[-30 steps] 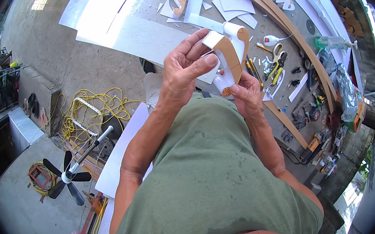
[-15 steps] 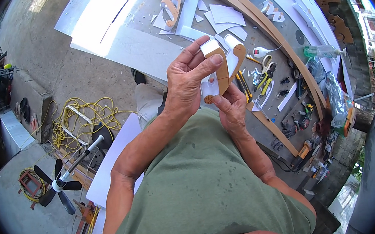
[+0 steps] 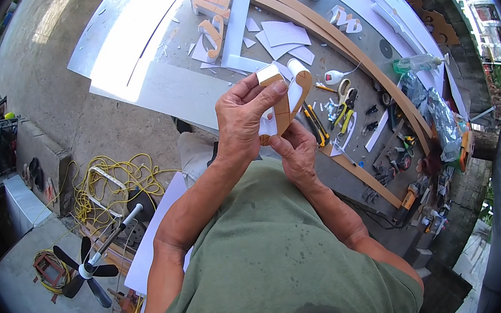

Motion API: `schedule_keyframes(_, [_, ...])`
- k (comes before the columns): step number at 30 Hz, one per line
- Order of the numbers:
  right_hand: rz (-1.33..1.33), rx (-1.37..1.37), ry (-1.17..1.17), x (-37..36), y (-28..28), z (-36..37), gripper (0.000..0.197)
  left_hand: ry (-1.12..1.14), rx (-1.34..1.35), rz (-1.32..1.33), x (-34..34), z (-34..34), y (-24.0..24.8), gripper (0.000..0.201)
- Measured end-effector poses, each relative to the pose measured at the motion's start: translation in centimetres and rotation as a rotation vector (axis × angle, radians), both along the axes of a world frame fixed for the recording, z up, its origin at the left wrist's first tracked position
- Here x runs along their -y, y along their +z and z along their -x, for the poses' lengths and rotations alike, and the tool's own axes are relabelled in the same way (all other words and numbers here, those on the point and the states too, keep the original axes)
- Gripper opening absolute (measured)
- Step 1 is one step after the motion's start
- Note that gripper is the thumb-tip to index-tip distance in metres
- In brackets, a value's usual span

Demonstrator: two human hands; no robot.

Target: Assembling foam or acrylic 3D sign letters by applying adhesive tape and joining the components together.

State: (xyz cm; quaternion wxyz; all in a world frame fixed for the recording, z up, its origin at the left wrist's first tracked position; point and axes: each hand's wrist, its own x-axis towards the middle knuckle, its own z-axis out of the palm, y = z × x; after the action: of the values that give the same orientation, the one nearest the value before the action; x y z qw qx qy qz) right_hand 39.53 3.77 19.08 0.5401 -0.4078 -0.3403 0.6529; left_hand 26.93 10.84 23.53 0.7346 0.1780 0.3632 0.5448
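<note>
Both my hands hold a curved letter piece (image 3: 282,111) with a brown face and white side walls, up in front of my chest above the table's near edge. My left hand (image 3: 238,116) grips its upper left part, thumb pressed on the brown face and fingers behind. At its lower end, my right hand (image 3: 296,153) closes on it with thumb and fingers; part of that grip is hidden. Just right of the piece lie yellow-and-black utility knives (image 3: 316,126), scissors (image 3: 346,94), yellow-handled snips (image 3: 347,119) and a small white bottle (image 3: 333,77).
Finished-looking letters (image 3: 214,29) and white offcuts (image 3: 285,35) lie farther back on the table. Long brown strips (image 3: 336,46) curve across it. Power tools (image 3: 409,196) crowd the right side. On the left floor are a coiled yellow cable (image 3: 120,185) and a fan (image 3: 85,271).
The table and its items have shifted leftward and slightly up in view in places. My hands keep the same hold on the letter piece, which looks slightly turned.
</note>
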Motion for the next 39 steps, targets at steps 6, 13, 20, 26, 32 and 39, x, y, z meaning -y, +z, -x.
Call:
schedule_keyframes(6, [-0.031, 0.026, 0.012, -0.1, 0.1, 0.0, 0.046, -0.006, 0.012, -0.028, -0.1, 0.1, -0.3, 0.043])
schedule_keyframes(13, [-0.011, 0.014, 0.003, -0.1, 0.1, 0.0, 0.048, -0.037, -0.03, -0.042, -0.2, 0.0, -0.3, 0.043])
schedule_keyframes(20, [0.031, -0.041, 0.006, 0.3, -0.3, -0.1, 0.055, -0.086, -0.121, -0.066, 0.1, 0.2, 0.4, 0.046])
schedule_keyframes(26, [-0.093, 0.081, 0.14, 0.6, -1.5, -2.9, 0.052, -0.173, -0.256, -0.11, 0.4, 1.4, 0.8, 0.05])
schedule_keyframes(32, [-0.405, 0.586, -0.088, -3.3, 5.2, -7.7, 0.037, -0.37, -0.485, -0.1, 2.6, 3.5, 0.6, 0.062])
schedule_keyframes(39, [-0.336, 0.77, 0.556, -4.9, 5.4, -7.0, 0.039, -0.545, -0.57, -0.055, 4.3, 3.7, -0.1, 0.06])
